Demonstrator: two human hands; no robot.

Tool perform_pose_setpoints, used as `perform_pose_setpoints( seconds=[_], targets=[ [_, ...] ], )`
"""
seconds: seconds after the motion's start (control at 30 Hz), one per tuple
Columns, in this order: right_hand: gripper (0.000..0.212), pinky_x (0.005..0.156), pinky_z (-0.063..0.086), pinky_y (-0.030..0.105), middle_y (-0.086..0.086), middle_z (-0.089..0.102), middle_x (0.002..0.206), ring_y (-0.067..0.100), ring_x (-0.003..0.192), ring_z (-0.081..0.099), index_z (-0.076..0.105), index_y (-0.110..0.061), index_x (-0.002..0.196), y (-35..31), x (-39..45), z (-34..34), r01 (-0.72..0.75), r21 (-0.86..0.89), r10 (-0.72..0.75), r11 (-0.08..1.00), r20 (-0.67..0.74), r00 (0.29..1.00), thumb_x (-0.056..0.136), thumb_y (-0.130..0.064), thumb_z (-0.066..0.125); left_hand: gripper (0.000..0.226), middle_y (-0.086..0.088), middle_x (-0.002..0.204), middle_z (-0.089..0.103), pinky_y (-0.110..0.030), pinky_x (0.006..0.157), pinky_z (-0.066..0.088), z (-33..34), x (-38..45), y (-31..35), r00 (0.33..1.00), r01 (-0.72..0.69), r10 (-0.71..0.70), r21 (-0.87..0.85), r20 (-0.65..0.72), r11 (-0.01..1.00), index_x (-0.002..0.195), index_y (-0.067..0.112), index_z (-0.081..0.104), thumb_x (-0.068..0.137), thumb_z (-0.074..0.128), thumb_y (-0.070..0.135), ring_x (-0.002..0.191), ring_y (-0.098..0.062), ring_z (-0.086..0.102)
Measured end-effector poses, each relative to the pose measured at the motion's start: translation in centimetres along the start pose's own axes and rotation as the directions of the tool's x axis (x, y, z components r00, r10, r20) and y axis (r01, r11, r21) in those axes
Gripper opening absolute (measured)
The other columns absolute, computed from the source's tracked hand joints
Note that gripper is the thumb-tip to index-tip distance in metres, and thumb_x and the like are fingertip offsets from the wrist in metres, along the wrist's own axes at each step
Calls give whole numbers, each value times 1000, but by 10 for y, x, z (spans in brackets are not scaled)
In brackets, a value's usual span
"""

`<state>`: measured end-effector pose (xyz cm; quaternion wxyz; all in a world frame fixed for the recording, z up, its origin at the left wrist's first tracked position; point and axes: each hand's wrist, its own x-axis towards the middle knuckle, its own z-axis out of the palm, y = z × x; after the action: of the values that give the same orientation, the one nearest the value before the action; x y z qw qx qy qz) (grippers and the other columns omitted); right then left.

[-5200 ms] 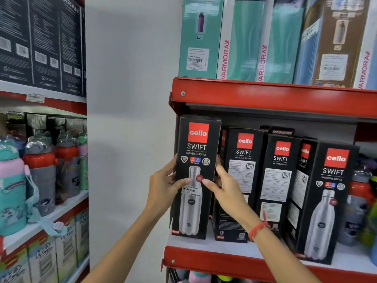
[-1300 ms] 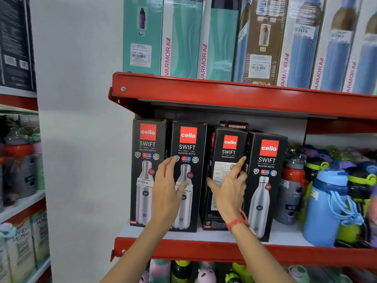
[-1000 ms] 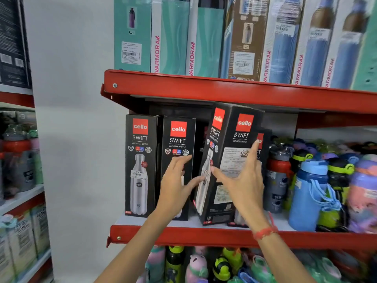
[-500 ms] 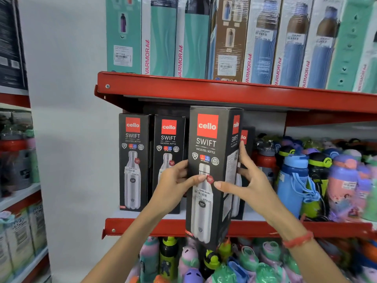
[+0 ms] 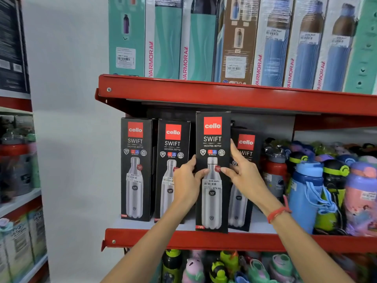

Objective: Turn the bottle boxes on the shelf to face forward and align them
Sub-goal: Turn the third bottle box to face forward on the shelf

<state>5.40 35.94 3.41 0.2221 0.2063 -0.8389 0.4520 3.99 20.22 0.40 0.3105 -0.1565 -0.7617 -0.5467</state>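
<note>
**Third box going back onto the shelf, front face out**

On the middle red shelf [image 5: 204, 240], 4 black bottle boxes stand in a row. From the held box: first box [image 5: 135, 170] and second box [image 5: 171, 160] sit at 9 o'clock, both fronts out, upright, close together. Fourth box [image 5: 246, 148] sits at 3 o'clock, set further back, partly hidden.

Third box [image 5: 212, 139] is in both hands, upright, front out. Its base is at the shelf's front lip, further forward than its neighbours; whether it rests or hangs just above, cannot tell. Left hand [image 5: 187, 180] grips the left edge, thumb across the front. Right hand [image 5: 242, 176] grips the right edge, fingers up along the side, thumb on the front. Both clamped on the box at mid-height.

Handling, as a guess: stiff cardboard, smooth print, a little slippery. Probably a steel bottle inside, so moderate weight, tall and tippy. Mid-height hold on both side edges looks right; squeeze lightly, the walls may dent.

Surface: pale flat shelf board behind the red lip, seems easy to slide on. Upper shelf [image 5: 224, 92] leaves little headroom. Loose coloured bottles [image 5: 306, 190] crowd 3 o'clock, beyond the fourth box. White wall [image 5: 71, 99] at 9 o'clock.
</note>
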Motion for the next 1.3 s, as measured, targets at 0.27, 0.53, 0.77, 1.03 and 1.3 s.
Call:
perform_pose_setpoints(
  seconds=[0.27, 0.53, 0.77, 1.03, 1.3],
  targets=[
    [89, 96, 51, 40, 6, 65, 119, 19, 105, 65, 6, -42, 148, 40, 31, 37, -20, -140, 2, 990, -126, 992, 87, -12, 63, 55, -9, 103, 73, -41, 87, 57, 11, 24, -38, 1000, 24, -23, 141, -8, 990, 136, 12, 46, 85, 67, 13, 92, -19, 68],
    [85, 101, 47, 45, 12, 57, 132, 23, 116, 59, 15, -27, 150, 59, 33, 51, -50, -179, 14, 983, -196, 981, 84, -9, 66, 57, -16, 104, 70, -26, 81, 51, 20, 21, -48, 998, 36, -53, 391, 34, 920, 143, 7, 33, 91, 54, -2, 97, -21, 67],
    [75, 104, 45, 39, 7, 54, 137, 21, 116, 61, 25, -22, 148, 58, 26, 55, -64, -174, 24, 983, -225, 974, 86, 0, 62, 37, -9, 93, 69, -19, 65, 50, 21, 24, -46, 997, 76, -75, 450, -21, 890, 124, 8, 53, 89, 51, -6, 81, -12, 65],
    [30, 75, 55, 43, 2, 60, 96, 19, 79, 60, 62, -15, 106, 62, 10, 40, -54, -268, -131, 962, -623, 772, 78, -13, 74, 24, -8, 54, 66, -29, 38, 33, 11, 10, -46, 990, -105, 142, 595, -15, 797, 85, 3, 62, 70, 70, -13, 41, -19, 47],
    [118, 108, 34, 50, 18, 39, 142, 35, 133, 33, 21, -15, 147, 98, 16, 19, -387, -85, 309, 918, -459, 833, 54, -46, 87, 26, -8, 105, 73, -34, 87, 56, 29, -2, -36, 972, -184, 144, 220, 184, 958, 113, 12, 66, 89, 60, 8, 95, -17, 69]
  ],
)
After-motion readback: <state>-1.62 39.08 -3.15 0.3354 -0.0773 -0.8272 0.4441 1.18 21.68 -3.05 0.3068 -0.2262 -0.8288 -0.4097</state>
